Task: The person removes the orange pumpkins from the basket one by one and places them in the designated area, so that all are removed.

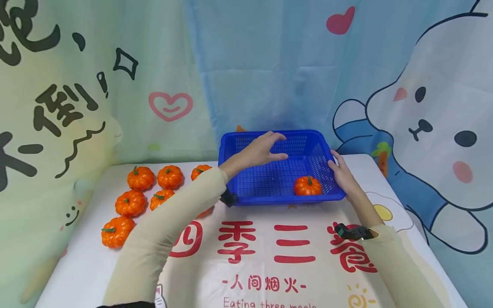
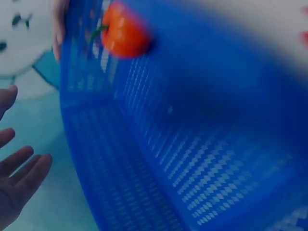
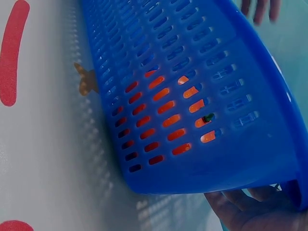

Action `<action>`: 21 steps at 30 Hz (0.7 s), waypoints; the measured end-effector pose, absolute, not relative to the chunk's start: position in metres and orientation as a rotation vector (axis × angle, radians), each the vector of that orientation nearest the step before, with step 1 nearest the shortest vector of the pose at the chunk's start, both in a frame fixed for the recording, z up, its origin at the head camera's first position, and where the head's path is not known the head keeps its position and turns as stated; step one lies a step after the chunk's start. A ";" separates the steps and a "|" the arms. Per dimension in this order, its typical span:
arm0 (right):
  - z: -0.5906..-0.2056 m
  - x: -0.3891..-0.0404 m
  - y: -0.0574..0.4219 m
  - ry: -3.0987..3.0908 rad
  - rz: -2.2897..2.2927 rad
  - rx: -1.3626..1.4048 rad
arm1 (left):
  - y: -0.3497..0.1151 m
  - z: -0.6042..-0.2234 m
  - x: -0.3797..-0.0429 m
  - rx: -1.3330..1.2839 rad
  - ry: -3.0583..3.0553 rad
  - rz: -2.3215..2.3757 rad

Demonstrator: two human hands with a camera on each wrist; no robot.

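My left hand (image 1: 263, 150) reaches over the blue plastic basket (image 1: 265, 200), thumb and fingers spread apart and holding nothing. In the left wrist view its fingers (image 2: 30, 175) show beside the basket's long wall. One small orange pumpkin (image 1: 308, 186) with a green stem sits inside, in the front right corner. My right hand (image 1: 344, 176) holds the basket's right end at the rim; in the right wrist view the fingers (image 3: 236, 199) tuck beneath that rim. Through the slotted wall the pumpkin (image 3: 166, 118) shows orange.
Several more orange pumpkins (image 1: 131, 203) stand in loose rows on the table's left, some partly hidden behind my left sleeve (image 1: 169, 226). The white tablecloth (image 1: 265, 273) carries red lettering. Right behind the basket hangs a printed curtain (image 1: 262, 85).
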State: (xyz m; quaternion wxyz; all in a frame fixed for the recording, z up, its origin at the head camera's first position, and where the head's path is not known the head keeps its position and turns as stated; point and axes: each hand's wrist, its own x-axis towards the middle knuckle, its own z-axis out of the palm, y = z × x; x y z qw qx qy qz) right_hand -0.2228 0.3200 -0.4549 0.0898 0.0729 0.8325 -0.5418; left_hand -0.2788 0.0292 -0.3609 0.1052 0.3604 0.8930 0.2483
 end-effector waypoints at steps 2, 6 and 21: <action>-0.456 -0.222 0.320 2.484 -1.600 0.216 | 0.047 -0.366 -0.298 1.017 2.638 0.728; -0.457 -0.220 0.319 2.485 -1.596 0.209 | 0.073 -0.384 -0.312 1.028 2.561 0.664; -0.453 -0.224 0.322 2.471 -1.625 0.217 | 0.106 -0.399 -0.326 1.016 2.465 0.615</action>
